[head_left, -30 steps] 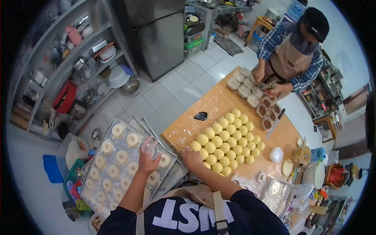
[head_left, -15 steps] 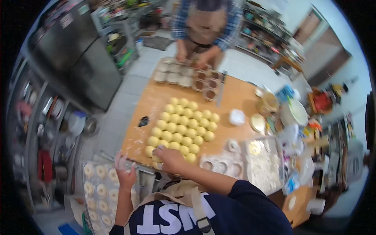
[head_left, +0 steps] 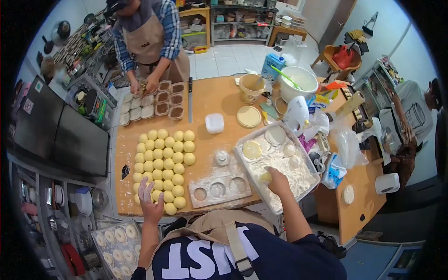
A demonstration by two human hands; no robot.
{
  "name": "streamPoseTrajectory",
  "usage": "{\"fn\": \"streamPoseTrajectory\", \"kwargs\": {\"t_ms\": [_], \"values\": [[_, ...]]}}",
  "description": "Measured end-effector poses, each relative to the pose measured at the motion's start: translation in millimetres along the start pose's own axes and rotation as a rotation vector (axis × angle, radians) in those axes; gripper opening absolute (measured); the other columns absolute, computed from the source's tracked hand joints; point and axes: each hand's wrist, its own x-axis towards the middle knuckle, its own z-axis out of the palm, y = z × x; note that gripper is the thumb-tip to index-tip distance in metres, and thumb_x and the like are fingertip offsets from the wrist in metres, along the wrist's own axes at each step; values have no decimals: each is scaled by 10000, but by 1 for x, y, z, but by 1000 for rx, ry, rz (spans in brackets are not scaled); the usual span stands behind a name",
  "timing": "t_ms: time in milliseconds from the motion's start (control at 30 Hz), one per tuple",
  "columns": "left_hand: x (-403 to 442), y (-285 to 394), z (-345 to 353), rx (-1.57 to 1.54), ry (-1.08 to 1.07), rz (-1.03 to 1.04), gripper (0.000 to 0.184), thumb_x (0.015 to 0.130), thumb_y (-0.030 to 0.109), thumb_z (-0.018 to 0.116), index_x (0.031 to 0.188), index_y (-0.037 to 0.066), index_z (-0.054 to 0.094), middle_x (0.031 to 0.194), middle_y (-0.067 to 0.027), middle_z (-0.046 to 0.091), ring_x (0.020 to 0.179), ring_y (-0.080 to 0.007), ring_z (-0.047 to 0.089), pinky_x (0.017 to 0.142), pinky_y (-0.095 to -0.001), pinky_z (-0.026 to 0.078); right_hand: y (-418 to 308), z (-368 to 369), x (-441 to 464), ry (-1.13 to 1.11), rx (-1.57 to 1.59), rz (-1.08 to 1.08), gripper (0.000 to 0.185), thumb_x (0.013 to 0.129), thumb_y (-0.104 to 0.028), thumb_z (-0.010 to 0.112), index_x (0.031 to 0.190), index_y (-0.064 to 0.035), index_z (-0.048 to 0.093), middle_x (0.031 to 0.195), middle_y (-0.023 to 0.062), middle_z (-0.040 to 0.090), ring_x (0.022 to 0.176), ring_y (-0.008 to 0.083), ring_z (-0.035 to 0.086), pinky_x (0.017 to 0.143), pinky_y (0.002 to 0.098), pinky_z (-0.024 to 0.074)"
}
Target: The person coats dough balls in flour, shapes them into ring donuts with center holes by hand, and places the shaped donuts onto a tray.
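Note:
My right hand (head_left: 279, 183) is over a white tray (head_left: 302, 150) of flour, fingers closed on a pale yellow dough ball (head_left: 265, 177). A flattened yellow dough round (head_left: 252, 149) lies in the flour farther back. My left hand (head_left: 150, 199), its fingers floury and spread, hovers at the near left edge of rows of yellow dough balls (head_left: 158, 164) on the wooden table (head_left: 205, 100). Between the balls and the tray lies a floured board with three round holes (head_left: 226, 202). Behind that board stands a small white floury piece (head_left: 221, 157).
A co-worker (head_left: 148, 42) handles small cups at the far left, beside brown-filled cups (head_left: 162, 96). A knife (head_left: 190, 100), a white tub (head_left: 214, 123), a round lid (head_left: 248, 116) and a mixing bowl (head_left: 303, 77) are farther back. Ring-shaped dough (head_left: 120, 234) sits on a tray below left.
My right hand has moved from the near corner of the dough balls to the flour tray, carrying a dough ball. My left hand stays open beside the rows. The view has swung right.

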Motion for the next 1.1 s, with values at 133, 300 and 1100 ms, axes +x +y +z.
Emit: {"fn": "streamPoseTrajectory", "kwargs": {"t_ms": [133,300,1100], "values": [[-1,30,28,-13,-34,21,502,764,73,658,1235,73,484,1349,-199,412,1274,-400,361,1047,-495,308,81,0,-4,6,-10,29,630,682,-28,635,1286,-90,467,1270,200,508,1162,351,497,942,410,431],[-9,62,54,-1,-71,17,497,760,80,667,1221,78,483,1348,-182,415,1268,-385,370,1043,-491,315,121,-3,-14,-284,-101,83,613,653,-38,635,1246,-31,480,1209,235,530,1147,377,495,950,416,421],[-20,92,52,85,-50,-41,488,768,113,658,1223,68,487,1341,-205,428,1234,-399,404,1023,-487,334,96,41,36,-21,254,-115,340,767,56,442,1069,41,600,1187,227,580,1120,358,539,982,400,412]]}}
